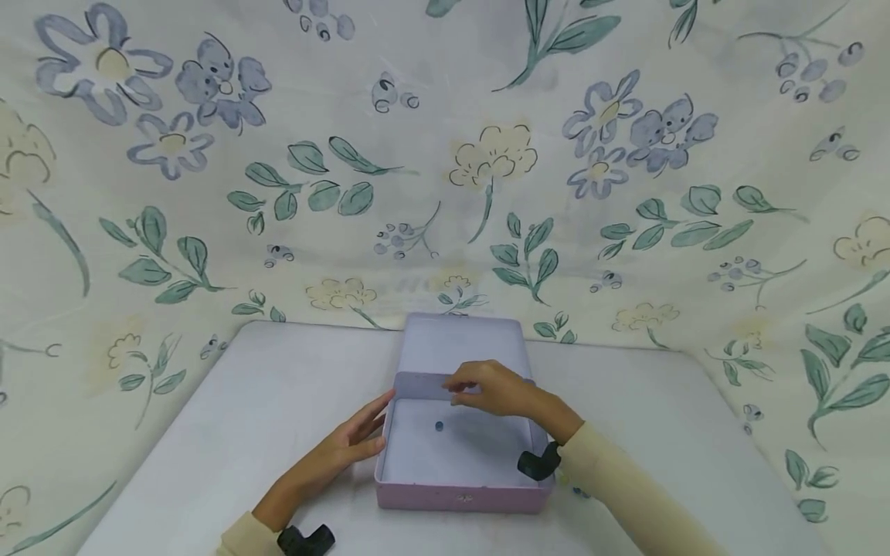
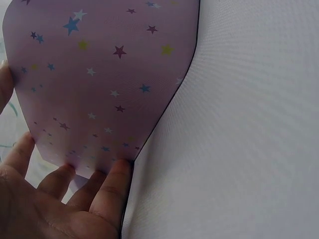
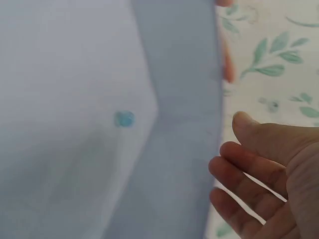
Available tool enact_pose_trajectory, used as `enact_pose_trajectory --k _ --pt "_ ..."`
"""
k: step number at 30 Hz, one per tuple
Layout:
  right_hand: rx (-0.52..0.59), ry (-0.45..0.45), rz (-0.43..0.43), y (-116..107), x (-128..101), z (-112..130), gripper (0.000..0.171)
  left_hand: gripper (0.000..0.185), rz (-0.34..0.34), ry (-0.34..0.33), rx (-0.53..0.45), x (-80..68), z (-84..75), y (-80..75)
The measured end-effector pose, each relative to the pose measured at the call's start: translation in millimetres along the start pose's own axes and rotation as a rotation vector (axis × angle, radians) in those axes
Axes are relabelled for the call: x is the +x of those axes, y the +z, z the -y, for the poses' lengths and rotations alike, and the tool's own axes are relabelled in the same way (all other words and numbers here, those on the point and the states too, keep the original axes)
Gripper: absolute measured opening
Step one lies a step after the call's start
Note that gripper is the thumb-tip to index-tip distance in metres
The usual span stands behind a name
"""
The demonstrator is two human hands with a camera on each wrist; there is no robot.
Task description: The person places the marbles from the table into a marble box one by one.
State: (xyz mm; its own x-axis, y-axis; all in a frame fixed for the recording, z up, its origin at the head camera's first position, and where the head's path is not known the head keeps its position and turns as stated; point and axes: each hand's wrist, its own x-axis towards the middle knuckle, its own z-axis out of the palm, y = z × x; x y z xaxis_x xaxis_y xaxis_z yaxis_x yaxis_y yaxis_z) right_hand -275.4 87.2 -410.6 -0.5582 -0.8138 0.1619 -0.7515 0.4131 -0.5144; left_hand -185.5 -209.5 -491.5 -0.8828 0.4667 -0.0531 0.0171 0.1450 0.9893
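Note:
A lilac box stands on the table with its hinged lid raised at the back. Its outer side is pink with coloured stars. On the box floor lies one small round blue bead or marble, seen blurred in the right wrist view. My left hand touches the box's left side with spread fingertips. Over the back part of the box hovers my right hand, its fingers loosely bent; the right wrist view shows nothing between them.
Small bluish and yellowish bits lie by the box's right front corner, partly hidden by the right sleeve. White table surface extends to both sides. A flower-patterned cloth hangs behind the table.

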Motion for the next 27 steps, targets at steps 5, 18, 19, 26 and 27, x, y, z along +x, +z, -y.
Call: enact_pose_trajectory --k 5,18,19,26,27 --pt "-0.022 0.0 -0.049 -26 -30 0 0.028 0.069 0.003 0.006 0.002 0.7 1.8 1.8" --pt "-0.034 0.13 -0.234 -47 -111 -30 0.024 0.07 0.003 -0.001 0.01 3.9 -1.0 2.2" --pt "-0.03 0.135 -0.224 -45 -116 -33 0.024 0.07 -0.001 -0.003 0.011 3.4 -0.9 2.8" --pt "-0.029 0.163 -0.196 -32 -149 -49 0.022 0.07 -0.005 0.008 0.024 3.3 0.9 0.5" --pt "-0.026 0.184 -0.192 -30 -153 -51 0.021 0.07 -0.003 0.011 0.027 4.1 0.8 0.1"
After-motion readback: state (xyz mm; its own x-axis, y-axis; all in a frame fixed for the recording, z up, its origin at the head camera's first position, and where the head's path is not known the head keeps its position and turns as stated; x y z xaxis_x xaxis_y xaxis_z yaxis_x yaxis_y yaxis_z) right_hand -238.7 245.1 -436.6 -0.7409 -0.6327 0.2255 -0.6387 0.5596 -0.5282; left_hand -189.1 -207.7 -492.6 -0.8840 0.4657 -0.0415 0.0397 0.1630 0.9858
